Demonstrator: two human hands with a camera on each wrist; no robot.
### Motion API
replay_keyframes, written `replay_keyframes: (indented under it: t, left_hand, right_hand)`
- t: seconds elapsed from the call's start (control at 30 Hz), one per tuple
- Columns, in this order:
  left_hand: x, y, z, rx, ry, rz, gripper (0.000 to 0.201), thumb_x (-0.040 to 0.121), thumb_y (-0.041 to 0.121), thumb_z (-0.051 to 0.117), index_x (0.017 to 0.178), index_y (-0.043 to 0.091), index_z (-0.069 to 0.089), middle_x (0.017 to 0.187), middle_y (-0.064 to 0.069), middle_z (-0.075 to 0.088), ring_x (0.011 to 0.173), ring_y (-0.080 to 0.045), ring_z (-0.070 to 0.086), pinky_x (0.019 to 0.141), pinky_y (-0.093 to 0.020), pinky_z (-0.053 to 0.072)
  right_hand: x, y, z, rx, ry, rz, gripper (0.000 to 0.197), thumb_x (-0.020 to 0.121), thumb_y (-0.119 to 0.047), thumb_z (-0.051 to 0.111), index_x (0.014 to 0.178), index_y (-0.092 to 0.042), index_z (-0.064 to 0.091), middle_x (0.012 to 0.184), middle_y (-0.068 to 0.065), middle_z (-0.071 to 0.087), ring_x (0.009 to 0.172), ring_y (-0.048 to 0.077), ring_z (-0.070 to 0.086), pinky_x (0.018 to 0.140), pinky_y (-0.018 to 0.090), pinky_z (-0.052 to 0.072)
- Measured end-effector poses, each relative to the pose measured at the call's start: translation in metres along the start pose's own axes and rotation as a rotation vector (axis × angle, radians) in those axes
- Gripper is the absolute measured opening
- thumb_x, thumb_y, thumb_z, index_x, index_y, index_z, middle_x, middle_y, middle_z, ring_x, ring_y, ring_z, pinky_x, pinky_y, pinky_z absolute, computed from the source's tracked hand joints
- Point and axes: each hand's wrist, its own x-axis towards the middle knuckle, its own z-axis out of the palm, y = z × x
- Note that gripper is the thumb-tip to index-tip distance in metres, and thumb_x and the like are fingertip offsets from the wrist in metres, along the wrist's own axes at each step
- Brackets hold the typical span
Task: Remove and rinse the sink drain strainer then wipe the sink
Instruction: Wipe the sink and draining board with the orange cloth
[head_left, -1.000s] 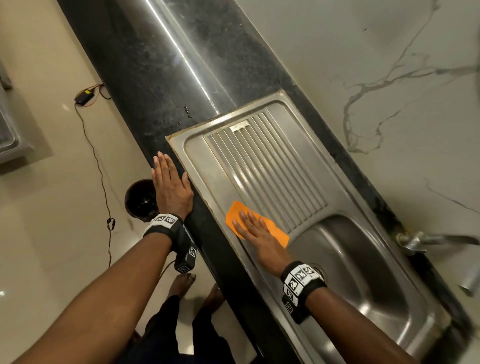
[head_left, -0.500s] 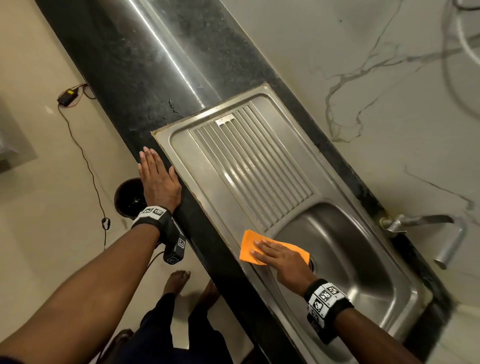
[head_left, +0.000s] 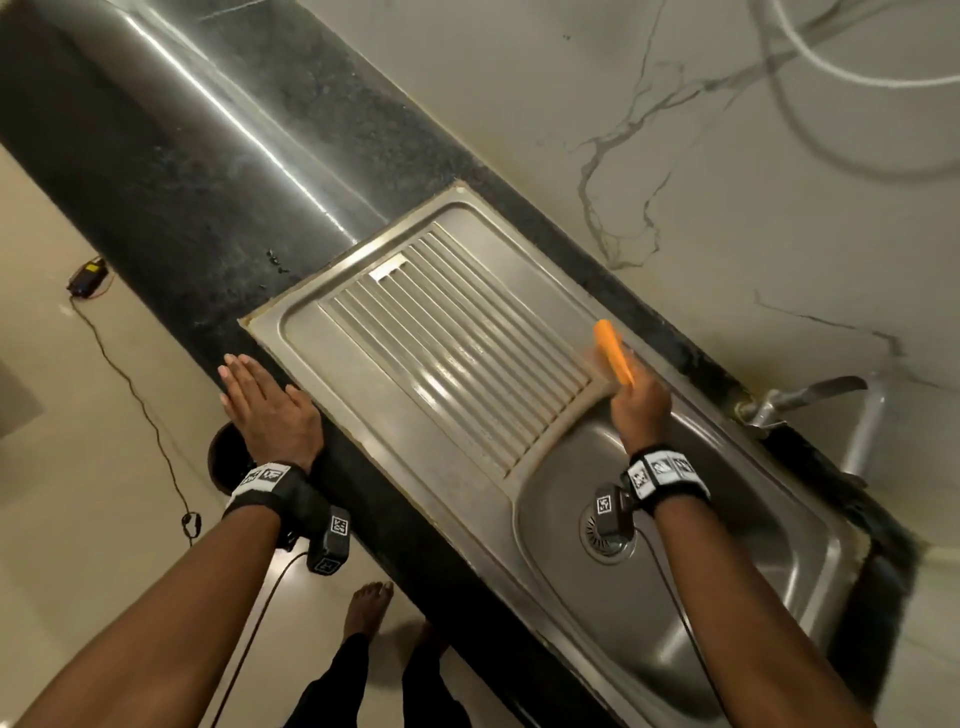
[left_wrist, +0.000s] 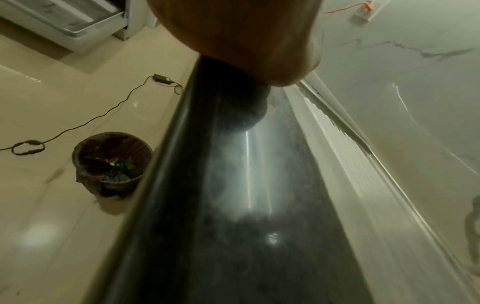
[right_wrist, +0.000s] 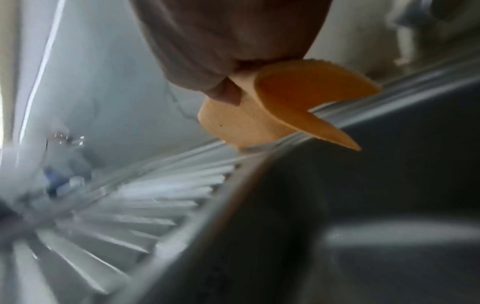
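Wiping has carried the right hand (head_left: 638, 406) from the near rim of the stainless steel sink with its ribbed drainboard (head_left: 363, 332) to the far corner of the ribs, near the back edge. Half a second ago this hand pressed the thin orange wiping cloth (head_left: 614, 351) flat by the basin's near edge; now it holds the cloth pinched and raised, the cloth curling over on itself in the right wrist view (right_wrist: 285, 107). I judge that one stroke has ended and the cloth is being repositioned for the back strip or the basin.

The left hand (head_left: 270, 410) has stayed where it was, fingers straight and flat on the black polished stone surface (head_left: 218, 171), just beside the sink's near rim, holding nothing.

The round metal drain strainer (head_left: 607, 535) sits in the drain at the basin's bottom, partly hidden by the wrist camera, so the rinsing part looks done and only wiping remains.

Counted: one sink, one cloth, one strainer, one metal tap (head_left: 810, 402) at the back, one dark waste bin (left_wrist: 113, 162) on the floor, two hands.
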Motion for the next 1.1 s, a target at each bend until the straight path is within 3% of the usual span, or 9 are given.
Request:
replay_keyframes:
  t: [0.1, 0.23, 0.47, 0.6, 0.67, 0.8, 0.87, 0.97, 1.1]
  left_hand:
    - [0.0, 0.0, 0.002, 0.001, 0.014, -0.008, 0.071, 0.099, 0.025, 0.037, 0.16, 0.0, 0.012, 0.169, -0.021, 0.01, 0.158, -0.036, 0.008, 0.129, -0.051, 0.008]
    - [0.0, 0.002, 0.003, -0.003, 0.021, -0.013, 0.071, 0.099, 0.025, 0.038, 0.16, -0.001, 0.012, 0.169, -0.021, 0.01, 0.158, -0.035, 0.008, 0.129, -0.05, 0.007]
    - [-0.002, 0.006, 0.001, -0.015, 0.019, -0.017, 0.071, 0.1, 0.025, 0.038, 0.161, 0.0, 0.012, 0.17, -0.02, 0.009, 0.158, -0.034, 0.007, 0.129, -0.05, 0.005]
    - [-0.002, 0.008, -0.002, -0.012, 0.02, -0.023, 0.07, 0.099, 0.025, 0.039, 0.16, -0.001, 0.013, 0.169, -0.021, 0.01, 0.158, -0.035, 0.008, 0.129, -0.051, 0.006]
    - [-0.004, 0.01, -0.004, -0.011, 0.014, -0.023, 0.07, 0.1, 0.024, 0.039, 0.16, -0.001, 0.013, 0.169, -0.021, 0.011, 0.158, -0.036, 0.009, 0.128, -0.051, 0.007]
    - [-0.004, 0.01, -0.006, -0.014, -0.001, -0.018, 0.07, 0.1, 0.026, 0.037, 0.16, -0.001, 0.012, 0.169, -0.022, 0.01, 0.158, -0.036, 0.009, 0.128, -0.052, 0.007]
    - [-0.003, 0.01, -0.006, -0.019, 0.001, -0.02, 0.071, 0.1, 0.027, 0.037, 0.16, -0.001, 0.011, 0.169, -0.022, 0.01, 0.158, -0.036, 0.008, 0.128, -0.051, 0.007]
    - [-0.003, 0.007, -0.004, -0.027, -0.005, -0.025, 0.071, 0.1, 0.028, 0.038, 0.16, 0.0, 0.011, 0.169, -0.022, 0.009, 0.158, -0.036, 0.008, 0.128, -0.052, 0.007]
    - [-0.004, 0.006, -0.004, -0.023, -0.013, -0.02, 0.071, 0.1, 0.03, 0.036, 0.16, 0.0, 0.011, 0.169, -0.021, 0.01, 0.158, -0.036, 0.008, 0.128, -0.051, 0.008]
  right_hand:
    - [0.004, 0.02, 0.038, -0.225, -0.248, -0.135, 0.07, 0.082, 0.003, 0.053, 0.15, -0.013, 0.043, 0.157, 0.014, 0.037, 0.146, 0.03, 0.034, 0.113, 0.048, 0.036]
    - [-0.01, 0.026, 0.06, -0.222, -0.247, -0.111, 0.09, 0.072, 0.015, 0.046, 0.155, -0.015, 0.031, 0.164, 0.011, 0.022, 0.153, 0.027, 0.015, 0.124, 0.052, 0.012]
    - [-0.092, 0.004, 0.069, -0.003, -0.288, -0.225, 0.095, 0.067, 0.02, 0.035, 0.155, -0.013, 0.032, 0.165, 0.006, 0.02, 0.154, 0.025, 0.009, 0.124, 0.048, 0.018]
    - [-0.166, -0.02, 0.068, 0.076, -0.357, -0.315, 0.09, 0.073, 0.017, 0.035, 0.156, -0.016, 0.03, 0.166, 0.001, 0.018, 0.155, 0.02, 0.005, 0.126, 0.04, 0.012]
    - [-0.19, -0.028, 0.059, 0.08, -0.438, -0.359, 0.095, 0.066, 0.016, 0.031, 0.156, -0.016, 0.03, 0.165, 0.001, 0.019, 0.155, 0.017, 0.005, 0.126, 0.04, 0.009]
    - [-0.193, -0.022, 0.04, 0.138, -0.537, -0.411, 0.09, 0.07, 0.016, 0.036, 0.153, -0.02, 0.039, 0.162, -0.004, 0.029, 0.152, 0.01, 0.019, 0.125, 0.039, 0.016]
    - [-0.174, -0.024, 0.026, 0.226, -0.46, -0.33, 0.084, 0.074, 0.015, 0.037, 0.149, -0.022, 0.045, 0.155, -0.005, 0.042, 0.145, 0.007, 0.036, 0.122, 0.039, 0.028]
    - [-0.126, -0.035, 0.003, 0.313, -0.18, -0.015, 0.068, 0.089, 0.011, 0.039, 0.147, -0.023, 0.048, 0.144, -0.001, 0.057, 0.132, 0.011, 0.053, 0.11, 0.031, 0.042]
    - [-0.045, -0.045, -0.009, 0.285, 0.133, 0.204, 0.063, 0.093, 0.011, 0.039, 0.15, -0.015, 0.043, 0.15, 0.01, 0.049, 0.138, 0.024, 0.047, 0.116, 0.032, 0.036]
